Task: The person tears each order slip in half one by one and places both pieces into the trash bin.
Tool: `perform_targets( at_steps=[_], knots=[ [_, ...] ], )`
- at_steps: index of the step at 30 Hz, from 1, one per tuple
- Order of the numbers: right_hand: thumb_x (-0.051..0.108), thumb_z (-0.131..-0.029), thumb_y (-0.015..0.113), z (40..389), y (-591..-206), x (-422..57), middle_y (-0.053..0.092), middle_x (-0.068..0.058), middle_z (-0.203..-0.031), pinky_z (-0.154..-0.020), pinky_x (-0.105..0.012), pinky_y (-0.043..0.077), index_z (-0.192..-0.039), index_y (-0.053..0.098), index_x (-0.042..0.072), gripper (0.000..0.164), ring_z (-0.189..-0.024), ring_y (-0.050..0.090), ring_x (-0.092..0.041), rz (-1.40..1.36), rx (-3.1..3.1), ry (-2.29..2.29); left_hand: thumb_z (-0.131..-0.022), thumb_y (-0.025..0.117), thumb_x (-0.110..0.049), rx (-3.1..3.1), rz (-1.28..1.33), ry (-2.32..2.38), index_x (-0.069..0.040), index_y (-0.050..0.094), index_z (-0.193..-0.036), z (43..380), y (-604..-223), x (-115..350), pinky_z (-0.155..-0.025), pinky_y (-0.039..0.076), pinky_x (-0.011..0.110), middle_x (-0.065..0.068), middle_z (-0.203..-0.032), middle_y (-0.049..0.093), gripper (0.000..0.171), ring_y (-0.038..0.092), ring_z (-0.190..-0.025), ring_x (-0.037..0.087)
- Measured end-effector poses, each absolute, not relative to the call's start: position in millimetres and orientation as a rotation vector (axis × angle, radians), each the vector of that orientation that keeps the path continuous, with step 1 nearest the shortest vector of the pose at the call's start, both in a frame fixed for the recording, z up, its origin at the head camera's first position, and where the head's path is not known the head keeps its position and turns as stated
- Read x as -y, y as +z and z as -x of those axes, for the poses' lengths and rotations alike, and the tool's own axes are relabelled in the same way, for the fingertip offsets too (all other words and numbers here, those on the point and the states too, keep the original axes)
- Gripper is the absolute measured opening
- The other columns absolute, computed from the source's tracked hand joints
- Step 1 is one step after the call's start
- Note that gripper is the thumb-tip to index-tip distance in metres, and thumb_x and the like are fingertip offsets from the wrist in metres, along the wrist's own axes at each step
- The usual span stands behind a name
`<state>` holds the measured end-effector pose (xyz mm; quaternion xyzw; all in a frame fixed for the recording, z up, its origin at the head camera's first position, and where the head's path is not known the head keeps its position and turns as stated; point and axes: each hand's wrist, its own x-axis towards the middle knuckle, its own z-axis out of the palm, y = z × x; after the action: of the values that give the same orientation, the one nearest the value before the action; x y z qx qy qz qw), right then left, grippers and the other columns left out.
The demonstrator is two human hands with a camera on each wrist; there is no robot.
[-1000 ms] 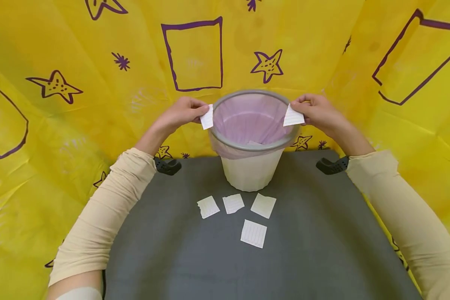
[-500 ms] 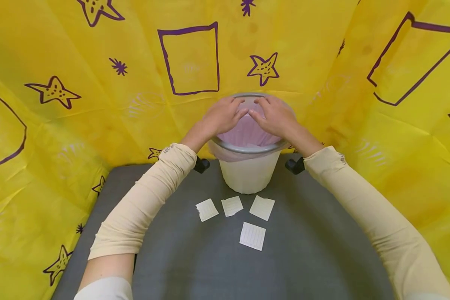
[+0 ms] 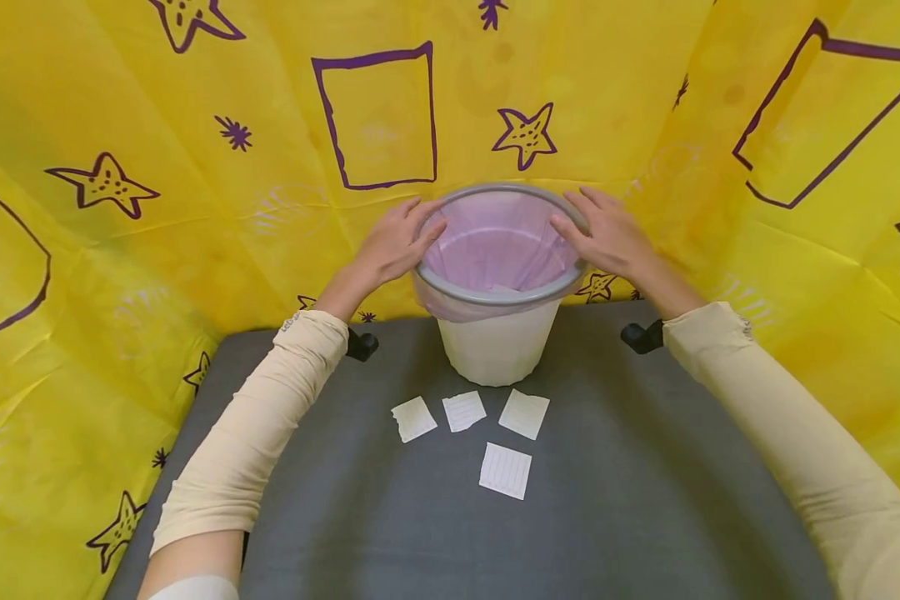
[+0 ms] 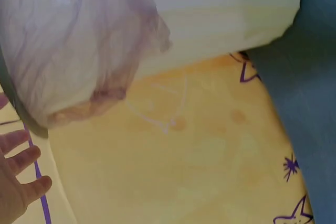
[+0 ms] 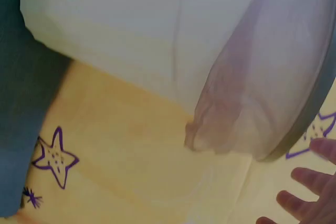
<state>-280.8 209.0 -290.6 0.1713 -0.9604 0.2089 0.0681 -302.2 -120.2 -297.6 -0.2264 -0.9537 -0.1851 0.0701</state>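
A white trash can with a grey rim and a thin pinkish liner bag stands at the far side of the table. My left hand is at the rim's left side, fingers spread and holding nothing, its thumb over the edge. At the right side is my right hand, likewise spread, with its thumb reaching over the rim. Both wrist views show loose, parted fingers near the rim. A pale bit of paper shows low inside the bag.
Several torn lined paper pieces lie on the grey table in front of the can: a left piece, a middle piece, a right piece and a nearer piece. A yellow patterned cloth hangs close behind.
A second ago each hand pinched a paper piece at the rim. The hands came together over the can, then moved apart to its sides; those pieces are gone from the fingers.
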Motion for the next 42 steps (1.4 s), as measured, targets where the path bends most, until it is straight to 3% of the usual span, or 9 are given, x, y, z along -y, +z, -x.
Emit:
perform_targets(
  at_steps=[5, 12, 30, 38, 42],
  knots=[
    [0.067, -0.095, 0.027, 278.1, -290.7, -222.9, 0.018, -0.022, -0.161, -0.116, -0.065, 0.011, -0.154, 0.026, 0.010, 0.081, -0.148, 0.015, -0.045, -0.499, 2.923, 0.586, -0.097, 0.025, -0.066, 2.902, 0.644, -0.538, -0.025, 0.030, -0.153, 300.5, -298.5, 141.5, -0.119, 0.017, 0.058, 0.014, -0.160, 0.024, 0.070, 0.023, -0.148, 0.038],
    [0.063, -0.097, 0.026, 272.2, -288.9, -262.2, 0.015, -0.023, -0.161, -0.114, -0.068, 0.011, -0.153, 0.023, 0.006, 0.080, -0.146, 0.014, -0.049, -0.361, 2.923, 0.659, -0.097, 0.024, -0.066, 2.941, 0.478, -0.581, -0.023, 0.026, -0.154, 293.1, -304.0, 187.3, -0.116, 0.016, 0.063, 0.017, -0.161, 0.021, 0.071, 0.021, -0.147, 0.042],
    [0.062, -0.098, 0.023, 254.9, -305.9, -313.3, 0.009, -0.027, -0.160, -0.110, -0.072, 0.008, -0.155, 0.017, 0.005, 0.080, -0.144, 0.010, -0.053, -0.164, 2.952, 0.683, -0.094, 0.020, -0.072, 3.005, 0.199, -0.572, -0.028, 0.011, -0.157, 264.3, -320.9, 248.0, -0.111, 0.012, 0.071, 0.023, -0.161, 0.011, 0.077, 0.015, -0.144, 0.052],
    [0.058, -0.098, 0.033, 223.4, -351.2, -303.5, 0.022, -0.027, -0.157, -0.106, -0.075, 0.013, -0.150, 0.033, 0.005, 0.074, -0.141, 0.019, -0.055, -0.147, 2.798, 0.754, -0.094, 0.028, -0.070, 2.920, 0.099, -0.590, -0.026, 0.015, -0.156, 228.5, -353.7, 247.3, -0.111, 0.015, 0.069, 0.023, -0.160, 0.018, 0.078, 0.020, -0.143, 0.051],
    [0.058, -0.098, 0.034, 222.1, -367.9, -294.9, 0.027, -0.030, -0.154, -0.109, -0.070, 0.015, -0.146, 0.038, 0.001, 0.074, -0.138, 0.024, -0.056, -0.154, 2.741, 0.736, -0.095, 0.031, -0.068, 2.896, 0.094, -0.610, -0.027, 0.015, -0.156, 221.1, -368.2, 246.2, -0.110, 0.016, 0.070, 0.023, -0.159, 0.019, 0.076, 0.021, -0.142, 0.051]
  ],
)
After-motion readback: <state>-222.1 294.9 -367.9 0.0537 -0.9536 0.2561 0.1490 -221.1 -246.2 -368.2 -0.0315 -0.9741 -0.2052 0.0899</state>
